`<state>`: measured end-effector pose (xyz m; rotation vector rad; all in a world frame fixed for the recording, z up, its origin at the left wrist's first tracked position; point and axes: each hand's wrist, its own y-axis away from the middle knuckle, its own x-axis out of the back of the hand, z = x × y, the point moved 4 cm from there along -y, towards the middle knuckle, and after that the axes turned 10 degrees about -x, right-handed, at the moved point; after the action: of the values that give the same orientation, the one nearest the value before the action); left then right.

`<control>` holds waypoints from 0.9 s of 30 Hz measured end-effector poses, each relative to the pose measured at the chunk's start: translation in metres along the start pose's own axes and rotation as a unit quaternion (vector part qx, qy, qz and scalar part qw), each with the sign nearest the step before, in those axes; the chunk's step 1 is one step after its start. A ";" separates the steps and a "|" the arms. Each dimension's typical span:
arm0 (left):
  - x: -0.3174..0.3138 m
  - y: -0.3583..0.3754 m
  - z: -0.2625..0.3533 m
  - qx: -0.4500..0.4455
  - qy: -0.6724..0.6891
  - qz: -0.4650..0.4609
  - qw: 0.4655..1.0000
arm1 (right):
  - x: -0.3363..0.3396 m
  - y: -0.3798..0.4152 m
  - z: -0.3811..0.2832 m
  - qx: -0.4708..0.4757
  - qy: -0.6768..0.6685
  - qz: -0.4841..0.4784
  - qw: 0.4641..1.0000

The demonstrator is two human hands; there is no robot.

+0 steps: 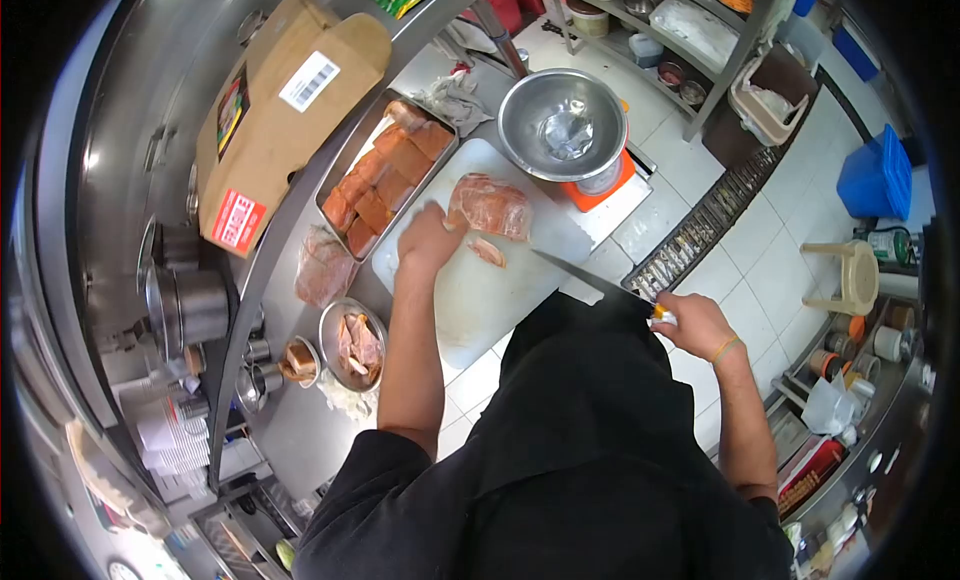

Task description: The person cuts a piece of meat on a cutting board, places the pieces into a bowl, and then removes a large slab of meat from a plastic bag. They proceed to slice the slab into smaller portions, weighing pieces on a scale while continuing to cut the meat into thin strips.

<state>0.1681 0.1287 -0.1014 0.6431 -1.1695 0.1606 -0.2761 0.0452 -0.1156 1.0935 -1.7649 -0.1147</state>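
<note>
My right hand (695, 325) is closed round the handle of a long knife (585, 275), whose blade points left toward the meat and lies over the right edge of the white cutting board (470, 305). On the board rests a large piece of raw meat (492, 207), with a small cut strip (487, 252) just below it. My left hand (432, 237) is at the left side of the large piece, its fingertips at the meat's edge; whether they grip it cannot be made out.
A metal tray (385, 175) of orange-pink pieces stands left of the board. Above right, a steel bowl (562, 125) sits on an orange scale (602, 185). A bowl of trimmings (355, 345), a wrapped piece (323, 267) and a cardboard box (275, 110) are at the left.
</note>
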 end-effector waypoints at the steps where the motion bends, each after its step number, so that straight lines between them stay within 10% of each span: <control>1: -0.018 0.007 -0.017 0.040 0.032 -0.035 0.998 | -0.003 0.002 0.007 -0.015 0.008 0.000 1.000; 10: -0.127 0.032 -0.007 0.094 0.130 0.162 0.974 | -0.027 -0.009 0.017 -0.003 0.028 0.038 0.999; 23: -0.061 0.245 -0.247 0.237 0.071 0.545 0.801 | -0.007 -0.025 0.017 0.041 -0.012 0.052 0.998; 27: -0.048 0.282 -0.228 0.372 0.026 0.493 0.786 | -0.018 -0.051 0.001 0.039 -0.001 0.086 0.996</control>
<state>0.2083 0.4915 -0.0889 0.6244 -1.2786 1.5926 -0.2439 0.0279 -0.1560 0.9906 -1.8702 0.0585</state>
